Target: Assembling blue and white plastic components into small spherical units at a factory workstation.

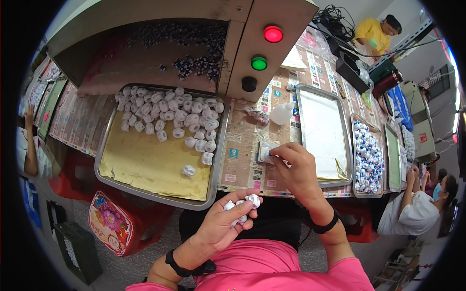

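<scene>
My left hand (230,213) is closed around several small white knobby pieces (252,200), one of them up at the thumb and fingertips. To its upper right, my right hand (297,167) has thumb and fingertips pinched together over a small grey square pad (266,151) on the table. A speck of blue shows at those fingertips, but what they hold is too small to name. On the left, a metal tray (213,160) with a yellow lining carries many more such white pieces (170,109) heaped at its far side.
A machine housing (264,29) with a red and a green light stands behind the tray. A white squeeze bottle (282,114) is beyond my right hand. Farther right are a white-lined tray (323,131) and a tray of blue-and-white pieces (367,160). Other people sit nearby; a stool (110,223) is lower left.
</scene>
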Tool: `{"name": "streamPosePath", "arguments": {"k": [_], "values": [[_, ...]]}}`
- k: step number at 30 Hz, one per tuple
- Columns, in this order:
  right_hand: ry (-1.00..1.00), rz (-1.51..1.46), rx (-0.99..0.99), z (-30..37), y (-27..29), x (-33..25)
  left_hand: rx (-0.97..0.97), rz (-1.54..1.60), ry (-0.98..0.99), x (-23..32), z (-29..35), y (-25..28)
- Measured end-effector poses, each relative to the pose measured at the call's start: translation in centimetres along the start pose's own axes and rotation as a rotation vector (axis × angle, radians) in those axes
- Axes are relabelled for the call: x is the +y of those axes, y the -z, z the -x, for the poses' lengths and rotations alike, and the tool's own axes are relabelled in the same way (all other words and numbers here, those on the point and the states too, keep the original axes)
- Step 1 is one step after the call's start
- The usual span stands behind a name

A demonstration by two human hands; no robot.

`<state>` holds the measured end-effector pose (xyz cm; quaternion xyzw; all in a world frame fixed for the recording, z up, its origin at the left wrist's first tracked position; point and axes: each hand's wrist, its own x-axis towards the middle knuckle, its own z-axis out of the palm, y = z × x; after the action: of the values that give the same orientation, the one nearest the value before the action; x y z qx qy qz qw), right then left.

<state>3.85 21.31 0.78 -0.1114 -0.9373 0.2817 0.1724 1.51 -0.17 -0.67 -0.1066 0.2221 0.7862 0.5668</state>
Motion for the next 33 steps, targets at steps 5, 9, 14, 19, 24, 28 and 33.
{"name": "streamPosePath", "arguments": {"k": [5,9,14,19,24,28,33], "values": [[0.001,-0.013,0.003,0.0,0.1,0.1,0.027,-0.018,-0.007,0.1,0.0,-0.1],[-0.013,-0.051,0.033,0.7,0.8,-0.7,0.021,0.01,-0.056,-0.1,-0.4,0.1],[-0.098,-0.344,0.002,2.6,2.8,-3.1,0.032,0.006,-0.059,0.0,-0.7,-0.3],[-0.111,-0.525,-0.086,5.0,3.4,-4.2,0.033,-0.024,-0.057,-0.4,-1.1,-0.4],[-0.146,-0.586,-0.087,5.7,3.3,-3.8,0.031,-0.043,-0.036,-0.8,-1.3,-0.6],[-0.196,-0.632,-0.139,6.1,3.2,-3.4,0.037,-0.079,-0.049,-1.0,-1.3,-0.7],[-0.151,-0.653,-0.147,6.5,3.2,-2.8,0.064,-0.152,-0.065,-1.5,-1.2,-0.8]]}}
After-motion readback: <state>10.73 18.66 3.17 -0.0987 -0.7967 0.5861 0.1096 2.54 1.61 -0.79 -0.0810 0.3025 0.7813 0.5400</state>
